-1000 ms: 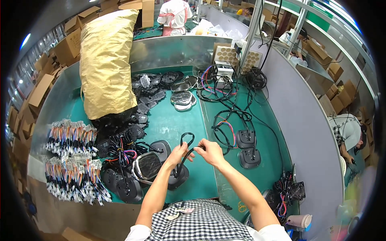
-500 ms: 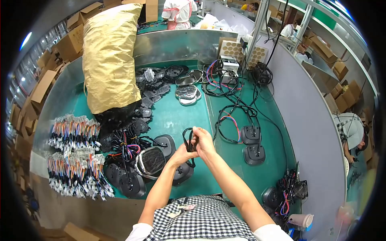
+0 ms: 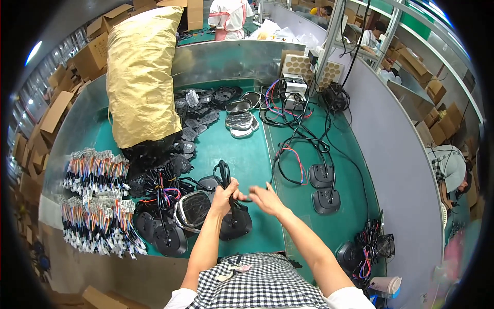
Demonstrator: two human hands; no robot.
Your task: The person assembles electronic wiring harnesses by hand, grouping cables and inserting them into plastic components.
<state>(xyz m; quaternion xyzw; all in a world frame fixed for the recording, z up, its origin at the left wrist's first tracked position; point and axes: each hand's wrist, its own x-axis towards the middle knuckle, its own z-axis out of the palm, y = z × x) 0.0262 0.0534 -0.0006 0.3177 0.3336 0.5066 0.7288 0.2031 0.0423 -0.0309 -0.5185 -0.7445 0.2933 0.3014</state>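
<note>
The left hand (image 3: pixel 225 192) grips a folded black cable (image 3: pixel 224 172) upright above a black housing (image 3: pixel 235 225); the right hand (image 3: pixel 265 198) hovers beside it, fingers loosely spread and empty, over the green worktop (image 3: pixel 242 154).

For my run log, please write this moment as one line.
left hand: grips looped black cable | right hand: open beside it | below: black housing | surface: green table

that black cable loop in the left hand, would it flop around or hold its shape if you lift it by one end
Probably floppy: the black cable loop bends in a tight fold above the left hand. It looks thin, so likely light. It runs down toward the black housing; if attached, lifting could drag that along. The right hand is open beside it.
</note>
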